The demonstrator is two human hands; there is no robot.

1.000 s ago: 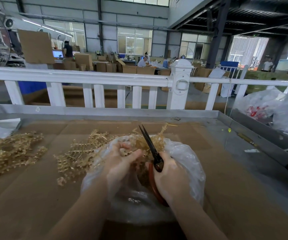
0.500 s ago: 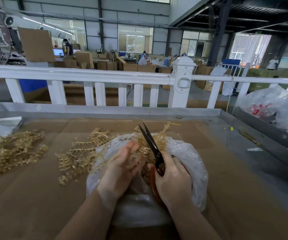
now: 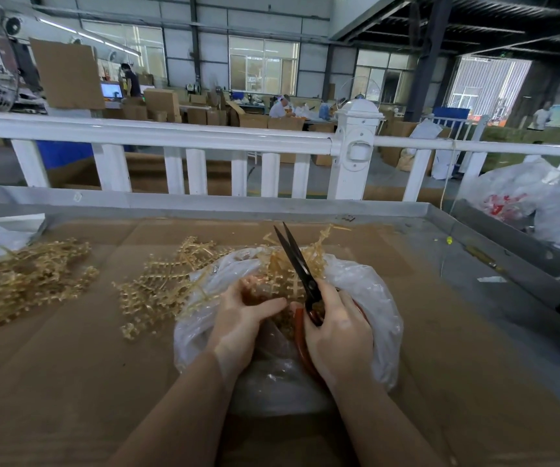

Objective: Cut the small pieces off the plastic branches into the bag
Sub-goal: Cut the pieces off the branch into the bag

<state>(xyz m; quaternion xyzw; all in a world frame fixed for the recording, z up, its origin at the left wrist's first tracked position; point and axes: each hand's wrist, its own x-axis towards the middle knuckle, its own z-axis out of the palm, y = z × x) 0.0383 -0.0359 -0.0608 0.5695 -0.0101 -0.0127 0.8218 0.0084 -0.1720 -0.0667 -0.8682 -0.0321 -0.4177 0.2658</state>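
I count one clear plastic bag (image 3: 366,298) on the cardboard-lined table (image 3: 69,382) | two loose piles of tan plastic branches (image 3: 22,281) left of it | one pair of scissors (image 3: 297,264), blades slightly parted, long axis pointing away and up-left | right hand (image 3: 336,332) grips the red handles | left hand (image 3: 241,318) curls around a branch (image 3: 292,274) over the bag mouth.

bare cardboard (image 3: 69,382) left, branch pile (image 3: 157,284) beyond

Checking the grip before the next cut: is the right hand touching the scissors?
Touching. The head view shows the right hand with its fingers curled round the red handles of the scissors.
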